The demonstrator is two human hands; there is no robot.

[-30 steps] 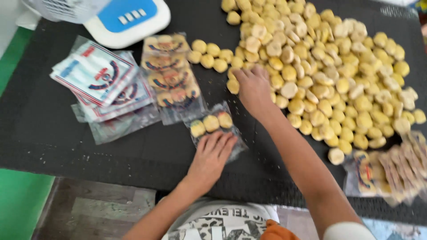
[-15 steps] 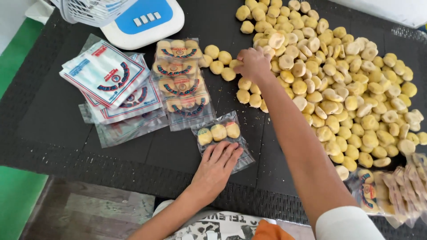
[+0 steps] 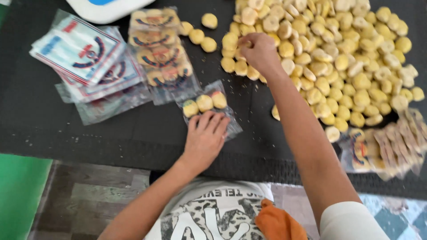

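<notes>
— Lying where, the clear bag [image 3: 208, 108] with three yellow cookies?
— On the black mat [image 3: 58, 129], under the left hand [image 3: 205, 138], fingers spread flat.
— And the right hand [image 3: 259, 52]?
— Fingers pinched on one cookie at the big cookie pile [image 3: 338, 58].

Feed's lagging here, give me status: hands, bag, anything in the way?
Left hand flat on the clear bag, three biscuits inside. Right hand pinching at the biscuit pile. Filled packs and empty bags lie left, apart.
</notes>
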